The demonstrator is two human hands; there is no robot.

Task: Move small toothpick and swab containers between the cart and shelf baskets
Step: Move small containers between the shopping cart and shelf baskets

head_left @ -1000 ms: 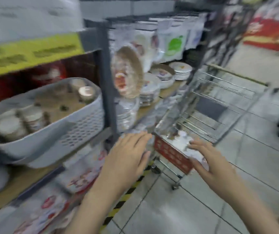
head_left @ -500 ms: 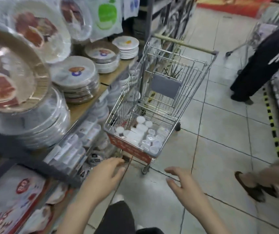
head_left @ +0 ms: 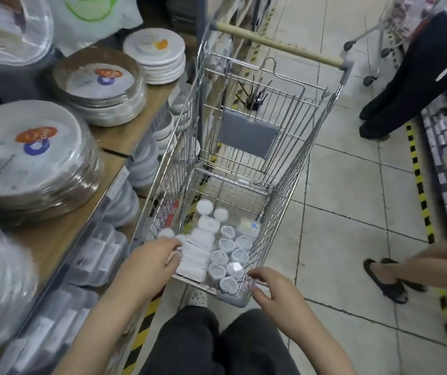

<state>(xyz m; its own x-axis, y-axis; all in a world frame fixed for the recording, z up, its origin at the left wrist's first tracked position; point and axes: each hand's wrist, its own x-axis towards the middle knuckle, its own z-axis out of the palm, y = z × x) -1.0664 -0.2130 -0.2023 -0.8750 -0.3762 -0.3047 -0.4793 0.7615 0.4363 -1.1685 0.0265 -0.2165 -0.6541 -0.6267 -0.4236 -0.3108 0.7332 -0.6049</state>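
I am reaching into the cart (head_left: 276, 201), my left hand (head_left: 149, 262) loosely curled just beside the white containers (head_left: 211, 250) lying to its right, nearer than my open right hand (head_left: 273, 290) at the rim.

White-lidded containers (head_left: 218, 250) are seen in a silver wire cart (head_left: 279, 169) with a tan handle (head_left: 276, 46). Yellow-and-black striped tape (head_left: 420, 190) is laid on pale tiles (head_left: 352, 198). White plates (head_left: 31, 155) at left are marked orange and blue.
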